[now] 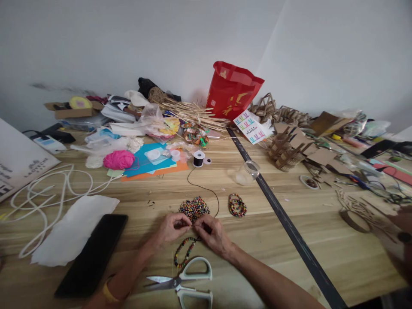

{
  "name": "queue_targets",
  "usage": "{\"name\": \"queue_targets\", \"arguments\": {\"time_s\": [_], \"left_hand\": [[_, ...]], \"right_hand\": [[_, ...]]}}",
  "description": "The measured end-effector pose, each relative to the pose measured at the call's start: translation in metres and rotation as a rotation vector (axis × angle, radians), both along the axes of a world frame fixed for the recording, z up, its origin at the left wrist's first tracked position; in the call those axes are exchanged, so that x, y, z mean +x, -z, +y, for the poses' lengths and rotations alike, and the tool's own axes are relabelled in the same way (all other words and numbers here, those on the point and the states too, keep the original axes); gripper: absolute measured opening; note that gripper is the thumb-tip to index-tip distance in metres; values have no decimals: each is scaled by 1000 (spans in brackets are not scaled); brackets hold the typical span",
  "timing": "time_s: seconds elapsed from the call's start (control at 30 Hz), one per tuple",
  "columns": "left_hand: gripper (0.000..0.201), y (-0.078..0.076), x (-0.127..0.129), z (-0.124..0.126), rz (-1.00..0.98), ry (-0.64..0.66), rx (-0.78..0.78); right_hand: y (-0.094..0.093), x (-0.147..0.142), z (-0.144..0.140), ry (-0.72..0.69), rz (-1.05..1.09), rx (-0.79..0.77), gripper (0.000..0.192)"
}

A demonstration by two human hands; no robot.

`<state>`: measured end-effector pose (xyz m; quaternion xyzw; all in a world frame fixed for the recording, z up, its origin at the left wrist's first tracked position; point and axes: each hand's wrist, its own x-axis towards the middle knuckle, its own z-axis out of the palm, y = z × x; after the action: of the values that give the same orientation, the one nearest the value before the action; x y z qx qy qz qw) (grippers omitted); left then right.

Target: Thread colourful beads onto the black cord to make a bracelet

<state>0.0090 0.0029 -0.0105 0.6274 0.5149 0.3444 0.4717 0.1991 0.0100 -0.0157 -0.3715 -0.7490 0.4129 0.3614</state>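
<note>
My left hand [174, 227] and my right hand [213, 235] meet fingertip to fingertip. Both are closed in a pinch on a thin black cord, of which a short bit shows between them; whether a bead is there too is too small to tell. Just below lies a strand of multicoloured beads [175, 259]. Beyond my fingertips sits a heap of loose coloured beads [195, 206]. From a spool of black cord [198, 159] the line curves down to my right hand. Open-bladed scissors [175, 282] with white handles rest nearest me.
Finished-looking bead bracelets [237, 206] lie to the right, with a clear jar [247, 173] behind them. At left are a black phone [93, 255], white paper [75, 227] and a white cable [45, 201]. A red bag [232, 92] stands at the back. Someone's hand [404, 223] shows at far right.
</note>
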Motion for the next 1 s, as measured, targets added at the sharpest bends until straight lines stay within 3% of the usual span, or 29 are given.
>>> {"name": "queue_targets", "arguments": {"time_s": [0.6,1.0], "left_hand": [[7,1,-1,0,14,11,15],[10,-4,-6,2,-139,73,43]], "right_hand": [[-2,0,1,-27,-43,34,11],[-5,0,0,-30,-26,63,11]]}}
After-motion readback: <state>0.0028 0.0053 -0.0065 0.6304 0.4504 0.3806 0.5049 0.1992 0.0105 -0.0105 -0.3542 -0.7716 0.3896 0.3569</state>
